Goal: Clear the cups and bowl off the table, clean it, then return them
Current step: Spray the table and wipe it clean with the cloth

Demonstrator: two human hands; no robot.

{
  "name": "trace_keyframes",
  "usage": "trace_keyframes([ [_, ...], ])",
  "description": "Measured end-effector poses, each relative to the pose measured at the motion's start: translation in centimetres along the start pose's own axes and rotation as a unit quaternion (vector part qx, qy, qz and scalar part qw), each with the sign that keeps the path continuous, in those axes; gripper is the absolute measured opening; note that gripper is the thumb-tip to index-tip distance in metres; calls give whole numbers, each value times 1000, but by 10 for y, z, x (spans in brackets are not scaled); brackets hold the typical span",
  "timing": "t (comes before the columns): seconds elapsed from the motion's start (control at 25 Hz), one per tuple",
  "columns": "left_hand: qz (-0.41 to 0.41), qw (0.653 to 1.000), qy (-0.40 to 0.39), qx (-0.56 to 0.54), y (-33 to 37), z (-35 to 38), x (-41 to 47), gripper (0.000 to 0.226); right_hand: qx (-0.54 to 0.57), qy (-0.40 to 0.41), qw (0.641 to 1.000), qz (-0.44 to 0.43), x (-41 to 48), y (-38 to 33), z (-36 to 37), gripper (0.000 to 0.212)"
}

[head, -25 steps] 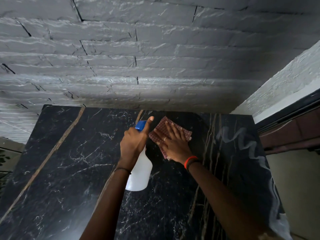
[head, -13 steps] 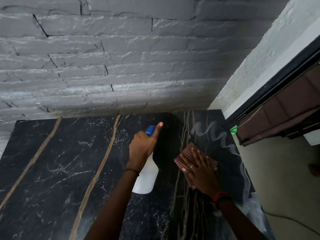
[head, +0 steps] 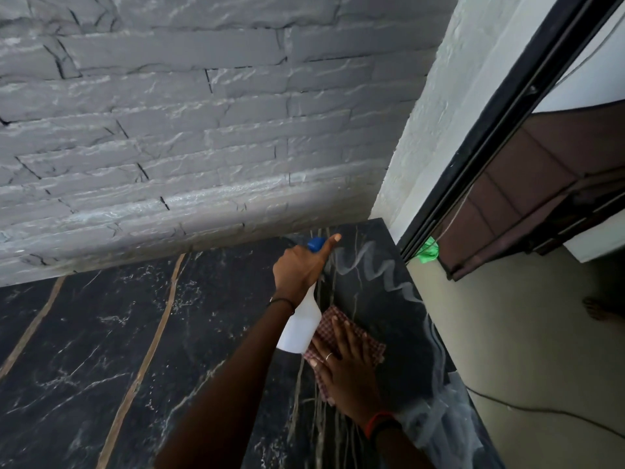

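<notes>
The black marble table (head: 101, 350) with tan veins fills the lower left. My left hand (head: 299, 265) grips a white spray bottle (head: 301, 328) with a blue nozzle, index finger stretched out over the trigger, aimed at the table's far right corner. My right hand (head: 345, 370) lies flat on a red checked cloth (head: 329, 321), pressing it on the table near the right edge. Pale smeared streaks (head: 382, 275) show on the marble beyond the cloth. No cups or bowl are in view.
A grey stone-brick wall (head: 169, 147) borders the table's far edge. A white textured wall (head: 439, 113) and a black door frame (head: 490, 140) stand at the right. Beige floor (head: 524, 350) with a thin cable lies beyond the table's right edge, and a green scrap (head: 427, 253) sits by the frame.
My right hand has slid the cloth toward me and to the right along the table. My left hand with the bottle has shifted toward the far right corner. My view has turned right.
</notes>
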State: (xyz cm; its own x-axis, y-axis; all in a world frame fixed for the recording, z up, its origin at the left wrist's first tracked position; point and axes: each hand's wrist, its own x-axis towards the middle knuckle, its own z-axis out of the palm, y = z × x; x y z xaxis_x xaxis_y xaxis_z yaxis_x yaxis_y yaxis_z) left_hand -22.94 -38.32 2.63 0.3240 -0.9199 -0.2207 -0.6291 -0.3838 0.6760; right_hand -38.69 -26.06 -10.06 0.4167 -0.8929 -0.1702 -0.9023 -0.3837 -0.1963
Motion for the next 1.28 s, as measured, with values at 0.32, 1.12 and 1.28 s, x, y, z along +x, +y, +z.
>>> trace_keyframes([
  [0.32, 15, 998, -47, 26, 10, 28, -3, 77, 14, 35, 999, 12, -3, -4, -5, 40],
  [1.12, -1, 998, -46, -48, -21, 27, -77, 75, 21, 7, 999, -35, -2, -2, -12, 88],
  [1.28, -30, 995, -24, -92, -34, 16, -71, 90, 17, 20, 999, -42, 4, 17, -4, 52],
])
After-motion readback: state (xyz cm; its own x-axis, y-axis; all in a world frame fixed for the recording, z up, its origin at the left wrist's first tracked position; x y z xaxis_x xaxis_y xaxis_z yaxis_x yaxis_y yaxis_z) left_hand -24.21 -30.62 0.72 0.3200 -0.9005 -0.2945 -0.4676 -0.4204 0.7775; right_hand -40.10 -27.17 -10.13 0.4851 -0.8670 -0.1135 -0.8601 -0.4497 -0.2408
